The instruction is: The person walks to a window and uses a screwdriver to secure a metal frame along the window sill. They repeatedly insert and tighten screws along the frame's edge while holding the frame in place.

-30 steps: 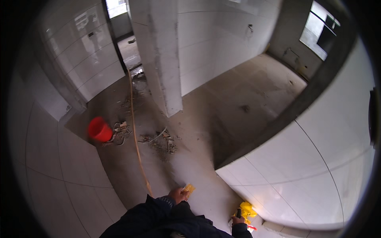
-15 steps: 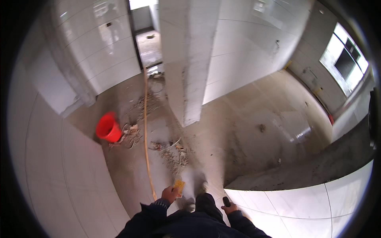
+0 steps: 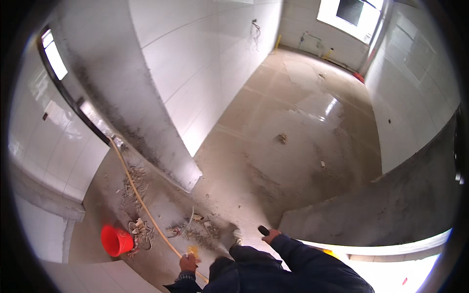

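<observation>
a white tiled wall (image 3: 63,146) curves along your left, and a red bucket (image 3: 116,240) stands on the dusty floor (image 3: 254,161), with rubble (image 3: 141,235) just beside it. a tan hose (image 3: 142,201) runs from the doorway at the far left down past your left hand. right of it a grey column (image 3: 132,93) rises, debris (image 3: 210,228) lies ahead of you, and the floor opens toward a bright window (image 3: 349,17) at the far end. a dark grey surface (image 3: 371,210) cuts across the right.

your left hand (image 3: 187,262) is low in view, pointing forward, just beside the hose. your right arm reaches forward and leftward from the lower right, bringing your right hand (image 3: 271,236) near the middle.

your left fingers are closed round a flat yellow piece (image 3: 193,252), blurred, sticking out ahead of them. your right fingers grip a black object (image 3: 264,230); its rounded end pokes out forward, the rest hidden.
</observation>
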